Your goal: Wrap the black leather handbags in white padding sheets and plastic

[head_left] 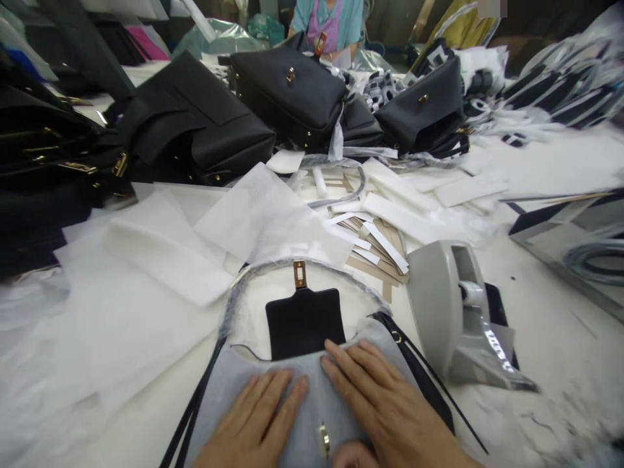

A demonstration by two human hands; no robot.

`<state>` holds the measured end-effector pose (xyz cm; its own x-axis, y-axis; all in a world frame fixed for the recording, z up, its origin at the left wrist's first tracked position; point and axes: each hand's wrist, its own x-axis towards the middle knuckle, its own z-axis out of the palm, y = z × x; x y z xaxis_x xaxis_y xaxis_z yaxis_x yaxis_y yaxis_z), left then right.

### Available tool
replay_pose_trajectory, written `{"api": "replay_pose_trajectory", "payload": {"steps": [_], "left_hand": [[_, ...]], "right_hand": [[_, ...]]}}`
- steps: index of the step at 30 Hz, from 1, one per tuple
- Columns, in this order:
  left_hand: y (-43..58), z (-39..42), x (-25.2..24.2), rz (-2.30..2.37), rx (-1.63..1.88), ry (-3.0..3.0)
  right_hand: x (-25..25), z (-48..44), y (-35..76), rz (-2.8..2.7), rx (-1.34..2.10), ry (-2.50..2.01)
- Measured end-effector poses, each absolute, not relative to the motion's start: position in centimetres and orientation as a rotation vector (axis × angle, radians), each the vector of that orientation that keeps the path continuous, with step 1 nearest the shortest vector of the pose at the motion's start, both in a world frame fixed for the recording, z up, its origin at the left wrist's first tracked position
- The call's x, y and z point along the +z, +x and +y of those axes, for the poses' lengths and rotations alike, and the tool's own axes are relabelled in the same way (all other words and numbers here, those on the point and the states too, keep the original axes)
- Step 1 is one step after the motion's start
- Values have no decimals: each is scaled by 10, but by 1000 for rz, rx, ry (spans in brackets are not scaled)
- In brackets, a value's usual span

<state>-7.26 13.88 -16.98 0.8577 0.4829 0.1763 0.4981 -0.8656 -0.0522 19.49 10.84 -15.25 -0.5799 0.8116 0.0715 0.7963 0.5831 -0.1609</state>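
Black leather handbag [433, 396]: lay on the white worktop [541, 279], directly in front of the person.
Thin grey sheet [312, 390]: already spread over the bag's front; a gold-coloured metal turn-lock [324, 440] showed at it.
Black rectangular flap [305, 322]: pointed away from the person, not yet folded over; its gold-coloured clasp plate [299, 274] was unfastened.
Arched handle [263, 265]: already wrapped in clear film.
Left hand [256, 416]: flat, fingers extended, pressing the sheet, gripping nothing.
Right hand [383, 400]: flat near the sheet's upper edge, thumb beside the turn-lock, apparently gripping nothing.
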Motion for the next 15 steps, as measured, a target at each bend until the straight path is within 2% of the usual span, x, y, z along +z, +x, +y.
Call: {"api": "replay_pose_trajectory", "payload": {"steps": [7, 15], "left_hand": [[-61, 121, -163, -979, -248, -3021], [-60, 118, -165, -1130, -210, -3161]], "right_hand": [[-147, 103, 194, -2610, 415, -1518], [-144, 100, 193, -2547, 430, -1476]]}}
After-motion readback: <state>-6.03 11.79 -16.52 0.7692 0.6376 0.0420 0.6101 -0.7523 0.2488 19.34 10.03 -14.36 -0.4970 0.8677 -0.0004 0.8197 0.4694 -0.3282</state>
